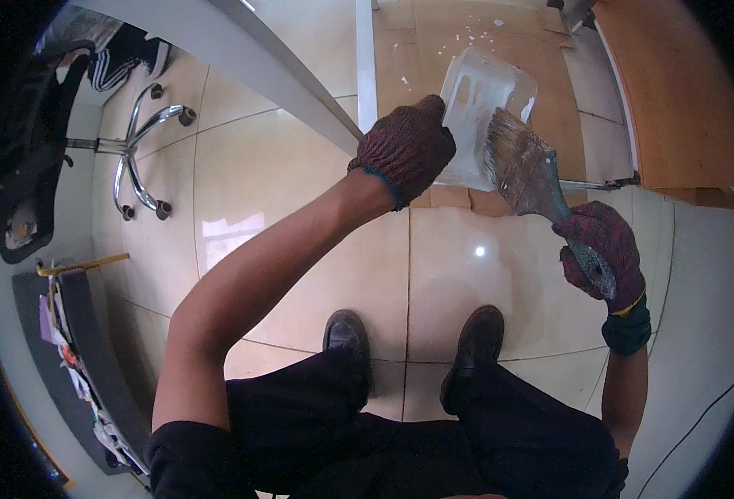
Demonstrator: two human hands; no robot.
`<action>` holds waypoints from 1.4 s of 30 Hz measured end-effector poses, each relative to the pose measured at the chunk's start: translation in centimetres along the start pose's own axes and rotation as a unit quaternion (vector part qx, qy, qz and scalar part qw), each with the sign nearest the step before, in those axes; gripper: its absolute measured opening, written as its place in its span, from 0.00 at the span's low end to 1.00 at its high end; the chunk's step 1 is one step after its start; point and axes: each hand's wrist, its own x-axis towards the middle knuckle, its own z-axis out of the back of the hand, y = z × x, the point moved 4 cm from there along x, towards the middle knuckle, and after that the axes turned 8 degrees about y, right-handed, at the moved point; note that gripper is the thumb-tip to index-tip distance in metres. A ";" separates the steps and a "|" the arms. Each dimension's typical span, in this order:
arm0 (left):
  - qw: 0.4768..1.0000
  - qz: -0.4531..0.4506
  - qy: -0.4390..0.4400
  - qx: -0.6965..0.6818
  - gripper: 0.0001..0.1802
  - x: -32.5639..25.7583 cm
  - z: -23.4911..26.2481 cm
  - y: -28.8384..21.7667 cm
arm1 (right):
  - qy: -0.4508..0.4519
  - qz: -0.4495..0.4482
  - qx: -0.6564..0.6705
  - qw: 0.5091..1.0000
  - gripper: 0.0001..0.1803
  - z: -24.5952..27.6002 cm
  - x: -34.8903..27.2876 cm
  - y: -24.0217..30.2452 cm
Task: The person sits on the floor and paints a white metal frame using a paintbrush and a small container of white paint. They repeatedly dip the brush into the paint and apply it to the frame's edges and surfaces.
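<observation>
Gripping a clear tub [485, 108] in the left hand [406, 150], the right hand [601, 249] clasps a paint-coated brush [523, 162] at the tub's four o'clock; cardboard [475, 33] already spattered white.

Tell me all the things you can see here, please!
Plastic container: one, clear with white smears, held up at top centre.
Paintbrush: one, wide, grey with whitish bristles, touching the container's side.
Cardboard sheets: several, brown with white spatter, on the floor at the top.
Wooden panel: one, orange-brown, top right.
Floor tiles: cream, glossy, all around.
Office chair base: one, chrome with black castors, upper left.
White beam: one, slanting across the top left.
Cable: one, thin and dark, lower right.
Shoes: two, dark brown, bottom centre.
Left hand: dark red knit glove, grip on the container.
Right hand: dark red knit glove, grip on the paintbrush handle.
</observation>
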 end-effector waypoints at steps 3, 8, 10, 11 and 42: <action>1.000 0.020 0.014 -0.001 0.12 0.1 0.0 -0.1 | 0.034 -0.016 -0.013 0.999 0.26 -0.3 0.1 -0.5; 0.999 0.030 0.009 0.002 0.13 0.4 -0.1 0.3 | 0.039 -0.008 -0.006 0.999 0.26 -0.5 1.1 -0.5; 1.000 0.005 0.006 0.008 0.13 0.3 -0.1 0.4 | 0.034 0.003 -0.014 0.999 0.26 -0.7 1.4 -0.3; 1.000 -0.008 0.004 0.013 0.13 0.2 -0.1 0.5 | 0.031 0.008 -0.018 0.999 0.26 -0.8 1.6 -0.3; 0.997 0.031 0.054 -0.041 0.13 0.8 -2.7 1.8 | -0.030 -0.046 -0.073 0.996 0.21 1.2 -1.4 -0.7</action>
